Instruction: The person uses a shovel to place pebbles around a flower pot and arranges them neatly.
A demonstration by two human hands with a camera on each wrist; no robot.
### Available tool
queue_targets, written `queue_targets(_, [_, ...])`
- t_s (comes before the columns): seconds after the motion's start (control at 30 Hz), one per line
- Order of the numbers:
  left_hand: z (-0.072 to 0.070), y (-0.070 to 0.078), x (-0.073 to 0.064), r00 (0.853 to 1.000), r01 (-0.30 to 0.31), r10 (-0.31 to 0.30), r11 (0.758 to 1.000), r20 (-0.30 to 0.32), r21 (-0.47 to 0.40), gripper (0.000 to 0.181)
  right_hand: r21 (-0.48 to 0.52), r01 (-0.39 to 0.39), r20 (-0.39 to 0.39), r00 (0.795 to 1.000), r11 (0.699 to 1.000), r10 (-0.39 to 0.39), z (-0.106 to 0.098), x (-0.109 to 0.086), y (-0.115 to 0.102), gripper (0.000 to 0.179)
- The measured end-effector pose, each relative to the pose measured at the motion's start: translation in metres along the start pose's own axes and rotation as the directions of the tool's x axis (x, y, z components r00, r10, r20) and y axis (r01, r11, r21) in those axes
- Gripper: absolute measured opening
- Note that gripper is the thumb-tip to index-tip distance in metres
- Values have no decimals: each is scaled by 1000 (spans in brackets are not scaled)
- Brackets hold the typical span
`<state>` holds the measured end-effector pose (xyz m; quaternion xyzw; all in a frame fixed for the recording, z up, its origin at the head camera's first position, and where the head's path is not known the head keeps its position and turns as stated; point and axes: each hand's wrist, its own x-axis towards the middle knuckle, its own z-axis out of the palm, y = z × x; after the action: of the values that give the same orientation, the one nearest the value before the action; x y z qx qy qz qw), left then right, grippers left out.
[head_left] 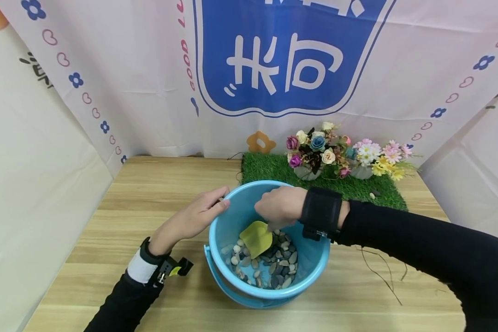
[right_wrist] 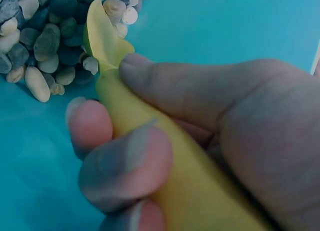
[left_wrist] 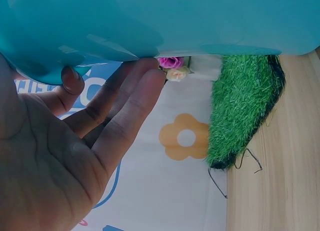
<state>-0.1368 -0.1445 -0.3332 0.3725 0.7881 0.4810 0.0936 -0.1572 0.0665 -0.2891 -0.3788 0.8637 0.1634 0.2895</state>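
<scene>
A light blue bucket [head_left: 323, 258] stands on the wooden table with grey and whitish pebbles [head_left: 282, 267] on its bottom. My right hand [head_left: 280, 207] reaches inside it and grips the handle of a yellow toy shovel [head_left: 257, 240]. In the right wrist view, the thumb lies along the top of the shovel handle [right_wrist: 185, 181] and the fingers curl round it. The shovel's blade is down at the pebbles [right_wrist: 47, 41]. At the bucket's left rim, my left hand [head_left: 192, 214] holds on, thumb at the edge and fingers against the outer wall [left_wrist: 150, 21].
Behind the bucket lies a green artificial grass mat [head_left: 265, 166]. Two pots of artificial flowers, one mixed [head_left: 317, 150] and one pink and yellow [head_left: 379, 159], stand on it. The bucket's handle [head_left: 228, 288] hangs down in front. A printed cloth [head_left: 157, 106] hangs behind the table.
</scene>
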Motion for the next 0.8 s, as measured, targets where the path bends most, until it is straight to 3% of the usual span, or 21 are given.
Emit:
queue_targets(0.07, [-1,2,0,1000,8,-8,1000,0,0,16,7,6,-5,1000,1000,-6,1,-1,0,20])
queue_targets(0.17, [0,-14,-1,1000,-2,2,1000,-5,-3,17,11,8,-1,1000,1000,-8,1,-2,-1,20])
queue_targets(0.3, [1,-24,-1,1000,-14,14,1000,-6,-1,18,40,35,70,997,999,-38,6,1,-2,19])
queue_targets(0.4, [2,-25,-2,1000,-20,20,1000,-4,3,18,74,72,123,989,995,-81,17,12,0,25])
queue_targets(0.57, [2,-25,-1,1000,-20,20,1000,-9,15,19,120,142,105,982,983,-155,40,38,15,41])
queue_targets(0.8, [2,-25,-2,1000,-10,10,1000,-14,22,19,211,205,157,958,956,-240,27,26,15,42])
